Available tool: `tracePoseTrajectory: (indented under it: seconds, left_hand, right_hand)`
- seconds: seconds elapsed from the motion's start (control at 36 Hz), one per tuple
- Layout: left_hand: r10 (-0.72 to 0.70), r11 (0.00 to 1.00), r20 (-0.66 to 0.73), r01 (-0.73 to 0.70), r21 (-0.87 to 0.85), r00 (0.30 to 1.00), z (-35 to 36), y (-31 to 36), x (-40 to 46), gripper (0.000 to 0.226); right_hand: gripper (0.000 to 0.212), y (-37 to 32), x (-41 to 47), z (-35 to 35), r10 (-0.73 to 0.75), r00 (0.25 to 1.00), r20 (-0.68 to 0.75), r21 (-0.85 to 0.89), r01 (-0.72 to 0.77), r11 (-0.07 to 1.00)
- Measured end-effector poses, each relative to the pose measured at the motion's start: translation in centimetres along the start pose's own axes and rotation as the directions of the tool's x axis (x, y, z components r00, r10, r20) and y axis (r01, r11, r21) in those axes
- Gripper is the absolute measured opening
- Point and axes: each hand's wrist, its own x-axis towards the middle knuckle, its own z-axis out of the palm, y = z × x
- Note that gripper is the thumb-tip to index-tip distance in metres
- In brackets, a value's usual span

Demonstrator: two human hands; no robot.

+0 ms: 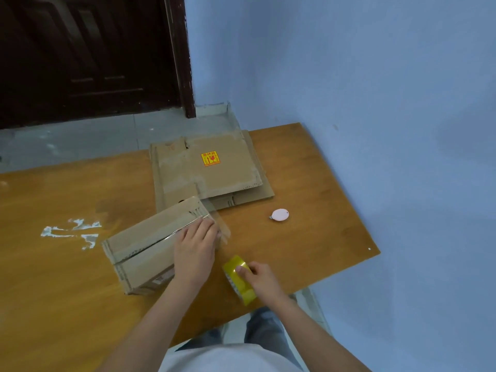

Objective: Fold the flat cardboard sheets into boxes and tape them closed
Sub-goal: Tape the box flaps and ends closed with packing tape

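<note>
We see a folded cardboard box [150,248] lying on the wooden worktop [308,167], a little toward seven o'clock of the view's centre, its top flaps meeting along a seam that runs from eight o'clock toward two o'clock. Our left hand [194,245] lies flat on the box's right end, fingers straight and together, pressing a strip of clear tape [218,224] onto the seam; its grip is closed on nothing. The tape strip runs off the box's end, down toward five o'clock, to the roll of yellowish packing tape [239,280], which stands on edge on the worktop just beside the box. Our right hand [261,276] holds that roll, thumb on the outer face and fingers curled behind it, so this grip is clamped on the roll.

At twelve o'clock of the box sits a stack of flat cardboard sheets [209,167], the top one bearing a yellow-and-red sticker [210,158]. The stack's near edge touches or just overlaps the box's far corner; we cannot tell which. At two o'clock of the box, well apart from both hands, lies a small pink round cutter [279,215]. White paint smears [72,232] mark the worktop at nine o'clock of the box.
</note>
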Motion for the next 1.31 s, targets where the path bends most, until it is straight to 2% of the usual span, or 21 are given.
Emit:
tracePoseTrajectory:
  seconds: [0.08, 0.17, 0.25, 0.31, 0.33, 0.39, 0.44, 0.47, 0.5, 0.58, 0.69, 0.78, 0.89, 0.92, 0.97, 1.0, 1.06, 1.11, 1.19, 1.31]
  left_hand:
    - [-0.063, 0.996, 0.060, 0.059, 0.068, 0.996, 0.5, 1.0, -0.5, 0.030]
    - [-0.109, 0.987, 0.229, 0.078, 0.139, 0.967, 1.1, 2.1, -2.0, 0.070]
    - [-0.168, 0.978, 0.278, 0.124, 0.166, 0.946, 1.4, 2.0, -2.5, 0.080]
    - [-0.183, 0.976, 0.301, 0.136, 0.172, 0.936, 1.4, 1.7, -2.5, 0.082]
    - [-0.184, 0.975, 0.301, 0.136, 0.175, 0.936, 1.4, 1.7, -2.4, 0.083]
    - [-0.190, 0.974, 0.285, 0.144, 0.172, 0.939, 1.5, 1.7, -2.4, 0.084]
    - [-0.203, 0.973, 0.281, 0.161, 0.167, 0.938, 1.5, 1.8, -2.5, 0.086]
    - [-0.208, 0.972, 0.282, 0.166, 0.166, 0.937, 1.6, 1.8, -2.5, 0.085]
    - [-0.213, 0.972, 0.286, 0.171, 0.163, 0.934, 1.6, 1.9, -2.5, 0.085]
    - [-0.226, 0.969, 0.293, 0.183, 0.169, 0.929, 1.5, 1.9, -2.4, 0.087]
    - [-0.224, 0.965, 0.294, 0.171, 0.197, 0.929, 1.6, 1.9, -2.4, 0.091]
    - [-0.219, 0.964, 0.301, 0.158, 0.214, 0.928, 1.5, 1.9, -2.4, 0.093]
    - [-0.222, 0.964, 0.329, 0.157, 0.213, 0.918, 1.4, 1.9, -2.3, 0.094]
    - [-0.225, 0.965, 0.337, 0.160, 0.210, 0.914, 1.4, 1.9, -2.3, 0.094]
    - [-0.230, 0.965, 0.345, 0.168, 0.201, 0.910, 1.4, 1.9, -2.3, 0.094]
    - [-0.232, 0.965, 0.347, 0.170, 0.198, 0.909, 1.4, 1.9, -2.3, 0.094]
    - [-0.228, 0.966, 0.348, 0.168, 0.195, 0.909, 1.4, 1.8, -2.4, 0.095]
    - [-0.216, 0.969, 0.342, 0.157, 0.193, 0.915, 1.5, 1.7, -2.5, 0.096]
    - [-0.193, 0.973, 0.322, 0.140, 0.181, 0.927, 1.7, 1.6, -2.6, 0.095]
    - [-0.171, 0.979, 0.283, 0.131, 0.154, 0.944, 1.8, 1.5, -2.7, 0.085]
  right_hand:
    - [0.030, 0.0, 0.1, -0.3, -0.010, 0.999, 0.040, 0.007, 0.010, 1.000]
    - [0.017, -0.3, 0.3, -0.6, -0.017, 0.995, 0.093, 0.055, 0.012, 0.998]
    - [0.013, -0.5, 0.7, -1.2, 0.033, 0.982, 0.189, 0.104, -0.053, 0.993]
    - [0.014, -0.6, 1.3, -2.1, 0.062, 0.983, 0.170, 0.115, -0.082, 0.990]
    - [0.016, -0.6, 1.8, -2.7, 0.069, 0.991, 0.114, 0.100, -0.081, 0.992]
    - [0.028, -0.7, 3.5, -4.4, 0.041, 0.996, -0.074, -0.030, -0.043, 0.999]
    - [0.044, -0.6, 5.6, -6.5, -0.093, 0.965, -0.246, -0.285, 0.020, 0.958]
    - [0.051, -0.5, 6.7, -7.5, -0.154, 0.947, -0.281, -0.414, 0.025, 0.910]
    - [0.056, -0.5, 7.7, -8.6, -0.187, 0.938, -0.290, -0.513, 0.013, 0.859]
    - [0.064, 0.1, 10.5, -11.0, -0.152, 0.957, -0.249, -0.666, -0.055, 0.744]
    - [0.051, 1.1, 12.2, -12.2, -0.104, 0.982, -0.155, -0.773, -0.055, 0.632]
    - [0.043, 1.6, 12.2, -12.1, -0.133, 0.970, -0.202, -0.767, -0.073, 0.637]
    - [0.036, 1.5, 11.0, -11.3, -0.087, 0.965, -0.246, -0.613, -0.085, 0.786]
    - [0.036, 1.3, 10.4, -10.9, -0.080, 0.966, -0.248, -0.539, -0.069, 0.840]
    - [0.033, 0.4, 8.8, -10.1, -0.041, 0.969, -0.244, -0.279, -0.030, 0.960]
    - [0.030, -0.3, 7.8, -9.6, -0.034, 0.972, -0.232, -0.170, -0.006, 0.985]
    - [0.023, -1.7, 5.6, -8.8, -0.080, 0.983, -0.165, -0.100, 0.064, 0.993]
    - [0.026, -3.1, 3.1, -7.9, -0.152, 0.987, -0.051, -0.124, 0.144, 0.982]
    - [0.027, -4.3, 0.8, -6.1, -0.247, 0.965, 0.086, -0.290, 0.262, 0.921]
    - [0.041, -4.7, 1.1, -4.3, -0.271, 0.956, 0.112, -0.507, 0.290, 0.812]
